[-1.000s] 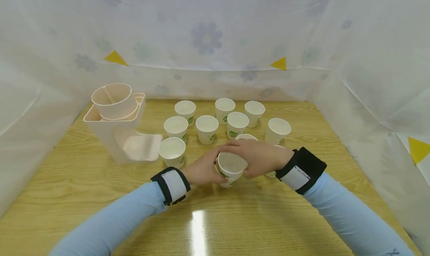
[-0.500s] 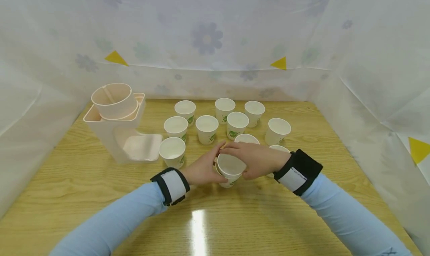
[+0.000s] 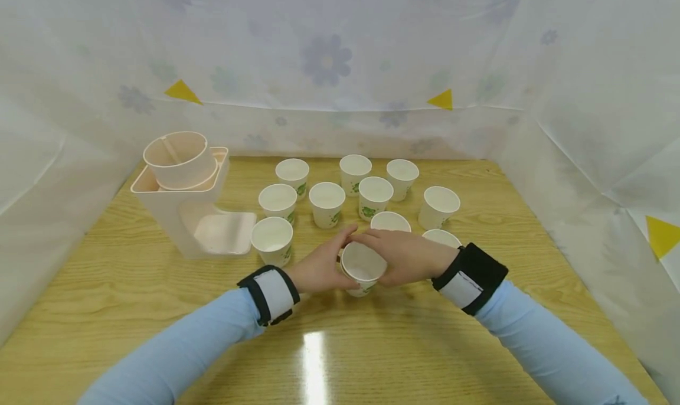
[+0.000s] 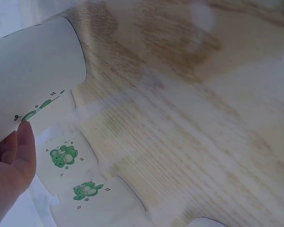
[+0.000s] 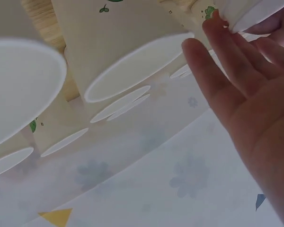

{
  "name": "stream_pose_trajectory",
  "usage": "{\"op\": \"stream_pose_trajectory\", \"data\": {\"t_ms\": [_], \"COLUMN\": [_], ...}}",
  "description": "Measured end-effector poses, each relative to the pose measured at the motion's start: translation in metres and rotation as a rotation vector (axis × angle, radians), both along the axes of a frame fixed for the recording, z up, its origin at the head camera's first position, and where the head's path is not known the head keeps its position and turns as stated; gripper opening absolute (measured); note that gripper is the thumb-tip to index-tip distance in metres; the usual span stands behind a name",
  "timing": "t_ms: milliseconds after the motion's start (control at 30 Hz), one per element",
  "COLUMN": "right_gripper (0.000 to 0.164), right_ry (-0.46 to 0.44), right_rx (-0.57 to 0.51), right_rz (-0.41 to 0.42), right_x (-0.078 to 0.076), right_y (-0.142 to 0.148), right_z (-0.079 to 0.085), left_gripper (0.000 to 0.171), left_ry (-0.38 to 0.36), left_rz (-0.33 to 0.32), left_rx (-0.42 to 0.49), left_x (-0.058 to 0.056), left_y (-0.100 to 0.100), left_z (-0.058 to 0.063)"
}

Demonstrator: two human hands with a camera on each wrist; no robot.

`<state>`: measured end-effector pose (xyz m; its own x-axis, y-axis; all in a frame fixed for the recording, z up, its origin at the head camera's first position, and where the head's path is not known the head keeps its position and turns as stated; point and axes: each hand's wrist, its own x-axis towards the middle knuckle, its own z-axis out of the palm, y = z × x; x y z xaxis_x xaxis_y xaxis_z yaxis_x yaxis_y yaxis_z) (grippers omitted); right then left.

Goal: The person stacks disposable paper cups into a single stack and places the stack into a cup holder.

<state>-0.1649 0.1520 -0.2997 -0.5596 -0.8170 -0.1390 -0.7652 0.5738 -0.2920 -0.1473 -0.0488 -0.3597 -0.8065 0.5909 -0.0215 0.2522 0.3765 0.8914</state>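
Note:
Two white paper cups with green print stand one inside the other at the near middle of the table, the upper cup [image 3: 363,262] nearly hiding the lower cup [image 3: 359,293]. My left hand [image 3: 320,269] holds them from the left, thumb on the near side. From the right, my right hand [image 3: 411,254] grips the upper cup by its rim, fingers over the far side. In the left wrist view, fingertips [image 4: 25,135] lie beside a large cup [image 4: 33,66]. A cup edge [image 5: 260,12] meets the fingers [image 5: 222,52] in the right wrist view.
Several upright paper cups stand beyond the hands, including one cup [image 3: 390,221] just behind and another cup [image 3: 273,237] to the left. A pale pink dispenser-like stand [image 3: 180,216] with a round container [image 3: 180,166] is at the left. White sheeting [image 3: 329,127] encloses the wooden table [image 3: 255,363].
The right hand has shifted slightly down and left, and the upper cup sits a little deeper in the lower one. The left hand stays nearly still.

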Motion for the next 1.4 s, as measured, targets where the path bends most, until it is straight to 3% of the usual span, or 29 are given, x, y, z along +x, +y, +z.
{"op": "stream_pose_trajectory", "data": {"t_ms": [333, 567, 1033, 1400], "right_gripper": [0.06, 0.068, 0.077, 0.069], "right_ry": [0.06, 0.034, -0.037, 0.019], "right_rx": [0.043, 0.101, 0.19, 0.104], "right_rz": [-0.205, -0.29, -0.371, -0.362], "right_x": [-0.023, -0.037, -0.048, -0.046], "right_y": [0.018, 0.022, 0.023, 0.028], "right_z": [0.015, 0.008, 0.0, 0.014], "left_gripper": [0.091, 0.081, 0.08, 0.081], "left_ry": [-0.003, 0.015, -0.007, -0.018], "left_rz": [0.025, 0.011, 0.003, 0.006], "left_rx": [-0.05, -0.062, -0.056, -0.048], "left_x": [0.001, -0.002, -0.001, -0.002], "left_y": [0.002, 0.002, 0.002, 0.003], "left_z": [0.001, -0.002, -0.002, -0.003]}}
